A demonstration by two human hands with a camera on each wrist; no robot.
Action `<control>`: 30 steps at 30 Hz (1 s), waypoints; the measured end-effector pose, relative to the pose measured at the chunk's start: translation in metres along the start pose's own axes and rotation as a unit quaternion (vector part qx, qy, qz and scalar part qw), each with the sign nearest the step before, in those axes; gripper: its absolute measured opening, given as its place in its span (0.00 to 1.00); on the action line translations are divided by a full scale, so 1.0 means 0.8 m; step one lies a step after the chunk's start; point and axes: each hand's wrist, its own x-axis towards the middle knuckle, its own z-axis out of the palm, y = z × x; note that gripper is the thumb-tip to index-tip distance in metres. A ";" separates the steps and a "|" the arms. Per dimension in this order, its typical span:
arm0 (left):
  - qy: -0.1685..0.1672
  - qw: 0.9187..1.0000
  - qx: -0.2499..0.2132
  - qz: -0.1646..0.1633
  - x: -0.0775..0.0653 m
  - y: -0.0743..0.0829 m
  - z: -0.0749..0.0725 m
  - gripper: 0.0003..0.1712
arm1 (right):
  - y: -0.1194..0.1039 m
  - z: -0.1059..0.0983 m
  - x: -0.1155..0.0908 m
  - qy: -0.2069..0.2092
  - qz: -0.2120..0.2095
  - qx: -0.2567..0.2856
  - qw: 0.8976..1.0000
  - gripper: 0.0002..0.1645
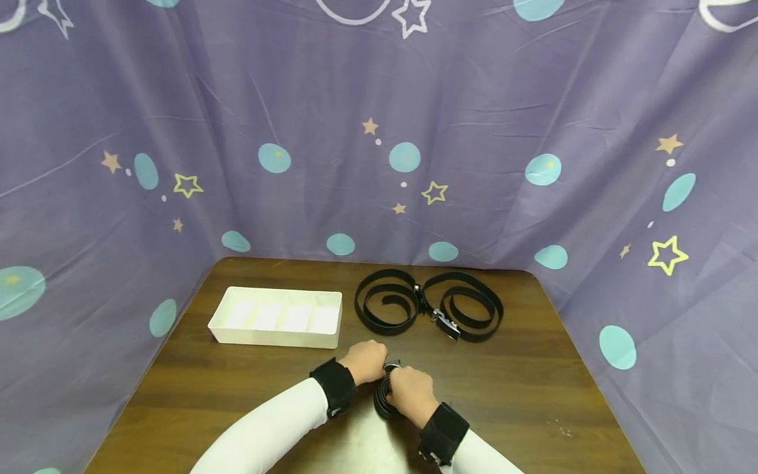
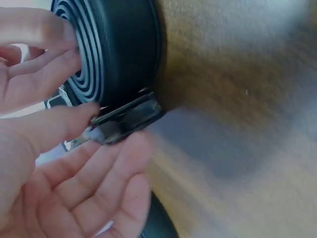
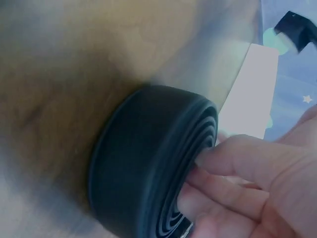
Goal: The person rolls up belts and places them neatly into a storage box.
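A black belt wound into a tight coil [image 1: 383, 403] stands on edge on the wooden table near its front, its layered strap edges showing in both wrist views. Thumb and fingers of my left hand [image 1: 365, 361] pinch its metal buckle [image 2: 130, 118], right beside the outer turn of the roll. My right hand [image 1: 412, 394] grips the coil from the side, with fingertips set in among the inner turns [image 3: 198, 148]. Both hands are close together, the left one slightly farther from me.
A white divided tray [image 1: 275, 337] lies beyond my left hand. Behind the hands are two more loosely coiled black belts, one on the left [image 1: 387, 328] and one on the right [image 1: 499, 309], their buckles meeting between them. A purple patterned curtain [image 1: 331, 99] surrounds the table [image 1: 521, 395].
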 end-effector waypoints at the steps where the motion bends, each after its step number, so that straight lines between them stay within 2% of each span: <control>1: -0.007 1.000 0.003 -0.010 -0.001 -0.001 -0.003 0.13 | 0.001 0.000 0.002 0.003 -0.008 -0.006 1.000 0.19; 4: -0.022 0.999 0.010 -0.022 -0.004 -0.004 -0.008 0.12 | 0.005 0.000 0.007 0.014 -0.036 -0.024 0.999 0.18; 8: -0.044 0.999 0.023 -0.018 -0.006 -0.006 -0.015 0.11 | 0.012 0.001 0.008 0.036 -0.080 -0.048 0.995 0.17; 12: -0.061 0.996 0.047 -0.034 -0.007 -0.006 -0.019 0.11 | 0.012 0.007 0.004 0.085 -0.123 -0.108 0.983 0.18; 15: -0.028 0.997 0.067 -0.032 -0.006 -0.008 -0.012 0.13 | 0.012 0.011 0.000 0.116 -0.143 -0.137 0.973 0.17; 17: 0.005 0.997 0.075 -0.023 -0.007 -0.009 -0.003 0.14 | 0.013 0.014 -0.001 0.115 -0.153 -0.123 0.974 0.16; 20: 0.061 0.994 0.090 -0.014 -0.010 -0.013 0.009 0.14 | 0.016 0.018 0.000 0.087 -0.163 -0.069 0.980 0.14; 22: 0.086 0.991 0.098 -0.018 -0.012 -0.017 0.013 0.13 | 0.020 0.020 0.003 0.067 -0.163 -0.030 0.984 0.13; 25: 0.105 0.989 0.103 -0.028 -0.017 -0.025 0.016 0.12 | 0.026 0.020 0.005 0.051 -0.161 0.013 0.985 0.13; 30: 0.100 0.991 0.089 -0.033 -0.031 -0.045 0.015 0.13 | 0.041 0.021 0.001 0.051 -0.180 0.035 0.982 0.13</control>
